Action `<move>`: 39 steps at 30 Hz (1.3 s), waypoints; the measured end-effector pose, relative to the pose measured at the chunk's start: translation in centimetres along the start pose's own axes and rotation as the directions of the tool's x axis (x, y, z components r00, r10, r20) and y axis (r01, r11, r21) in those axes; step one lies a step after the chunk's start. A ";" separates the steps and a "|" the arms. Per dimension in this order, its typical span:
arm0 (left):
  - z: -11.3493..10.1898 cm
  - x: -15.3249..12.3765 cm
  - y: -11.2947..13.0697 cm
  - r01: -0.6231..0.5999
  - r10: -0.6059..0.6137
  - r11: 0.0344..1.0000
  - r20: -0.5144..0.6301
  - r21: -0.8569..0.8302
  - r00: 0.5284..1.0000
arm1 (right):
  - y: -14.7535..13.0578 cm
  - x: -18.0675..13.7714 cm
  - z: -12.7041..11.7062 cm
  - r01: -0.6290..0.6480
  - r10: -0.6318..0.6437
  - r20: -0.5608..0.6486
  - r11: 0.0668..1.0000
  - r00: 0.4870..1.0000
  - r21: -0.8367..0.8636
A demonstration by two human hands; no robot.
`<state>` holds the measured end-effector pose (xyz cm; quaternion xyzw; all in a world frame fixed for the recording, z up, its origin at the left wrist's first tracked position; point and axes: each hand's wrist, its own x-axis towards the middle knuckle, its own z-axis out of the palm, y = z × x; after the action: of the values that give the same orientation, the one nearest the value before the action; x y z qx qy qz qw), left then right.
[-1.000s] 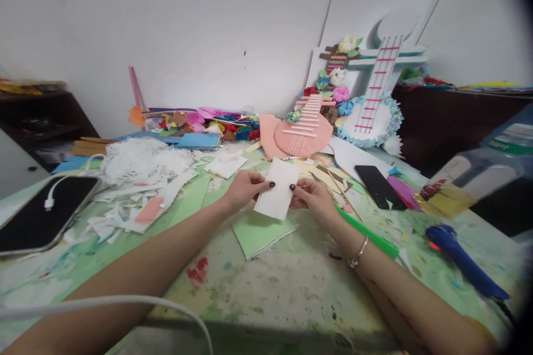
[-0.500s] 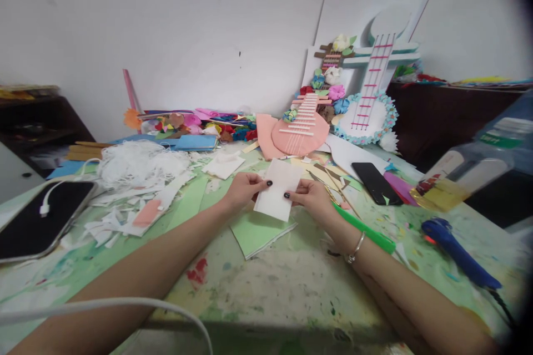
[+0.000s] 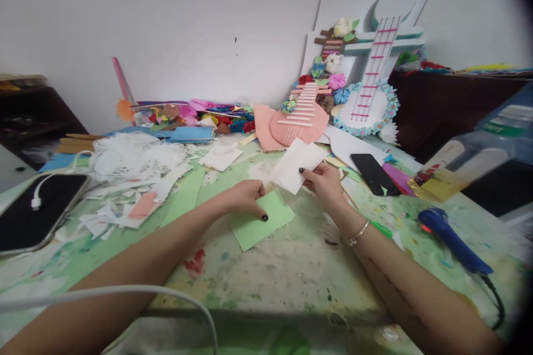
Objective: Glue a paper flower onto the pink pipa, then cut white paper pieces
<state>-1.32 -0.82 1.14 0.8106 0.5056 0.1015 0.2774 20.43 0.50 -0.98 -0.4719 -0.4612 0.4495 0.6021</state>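
Observation:
In the head view, a square of light green paper [image 3: 260,230] lies near the middle of the table. My left hand [image 3: 246,199] is closed at its upper left edge, thumb on top and the other fingers curled at the far side, partly hidden. To the right, my right hand [image 3: 327,182] pinches a white paper piece [image 3: 293,165] by its lower right corner, thumb on top. This white sheet is tilted and held beyond the green one, apart from my left hand.
A blue glue gun [image 3: 453,241], a black phone [image 3: 373,174] and a plastic bottle [image 3: 458,163] stand or lie on the right. White string [image 3: 133,161], paper scraps [image 3: 108,216] and another phone [image 3: 39,211] are at left. Paper instruments [image 3: 297,119] lean at the back.
My left hand has let go of the white paper and moved down to the green paper. My right hand has drawn the white paper up and to the right, turning it.

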 end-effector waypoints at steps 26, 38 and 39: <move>-4.9 2.1 -7.4 0.229 -0.249 0.967 -0.596 -0.110 0.764 | -1.1 -0.1 -0.1 0.031 -0.025 -0.096 0.997 0.995 0.065; 0.1 0.3 -0.6 -0.014 0.015 1.000 -0.012 0.019 1.000 | -1.2 -0.2 -0.2 0.020 -0.017 -0.086 0.999 0.996 0.036; 0.1 0.4 -0.7 -0.027 0.027 1.000 -0.036 -0.008 0.999 | -1.2 -0.2 -0.2 0.017 -0.014 -0.083 0.999 0.996 0.033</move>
<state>-1.61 -0.26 0.66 0.8143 0.4990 0.1219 0.2704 20.67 0.06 0.18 -0.4764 -0.4319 0.4325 0.6321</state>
